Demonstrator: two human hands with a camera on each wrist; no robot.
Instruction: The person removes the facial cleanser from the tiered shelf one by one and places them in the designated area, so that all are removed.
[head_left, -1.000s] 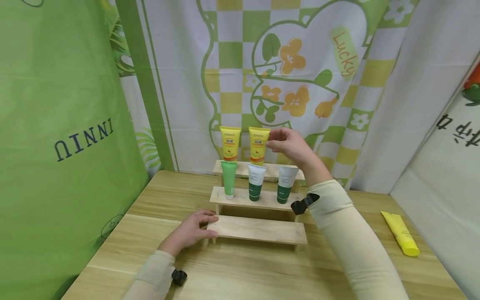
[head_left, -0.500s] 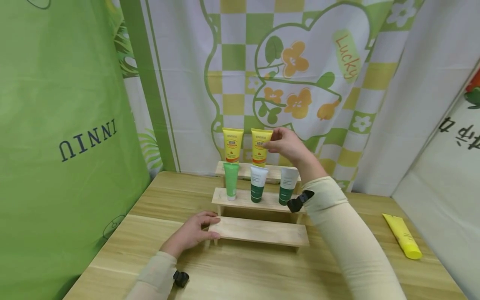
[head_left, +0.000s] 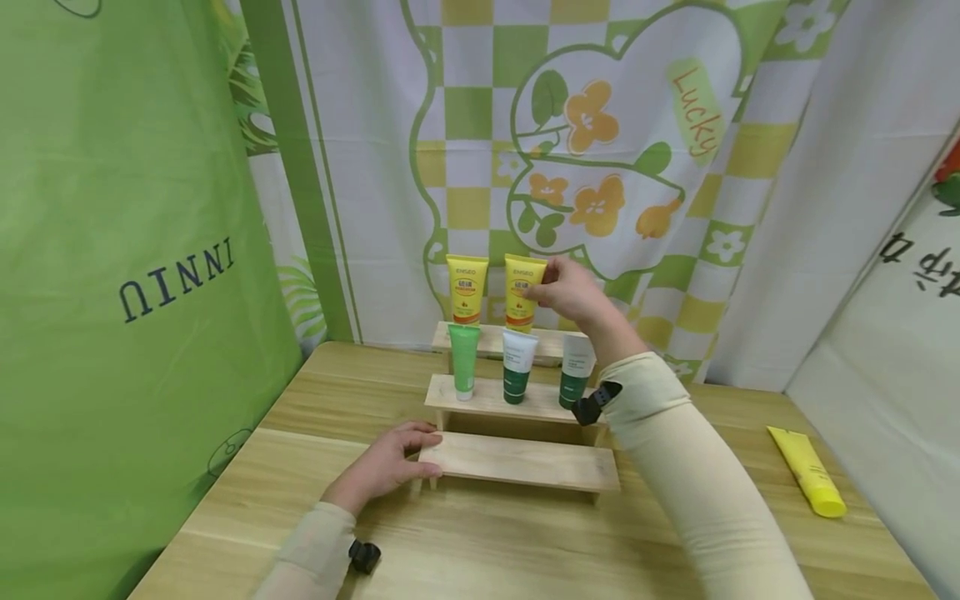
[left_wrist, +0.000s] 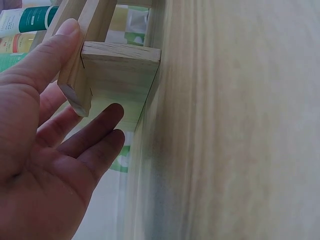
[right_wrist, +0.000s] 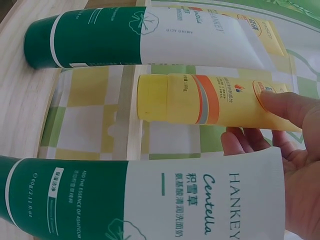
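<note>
Yellow tube (head_left: 517,304) cap-down at top tier (head_left: 550,341) of wooden stand (head_left: 487,393), near its twin (head_left: 467,287); right hand (head_left: 573,292) pinches it up high, narrow grip, probably to clear the white-and-green tubes (head_left: 517,367) in front; left hand (head_left: 386,458) holds bottom tier (head_left: 517,462) by its end, likely steadying it on the desk (head_left: 480,550)
</note>
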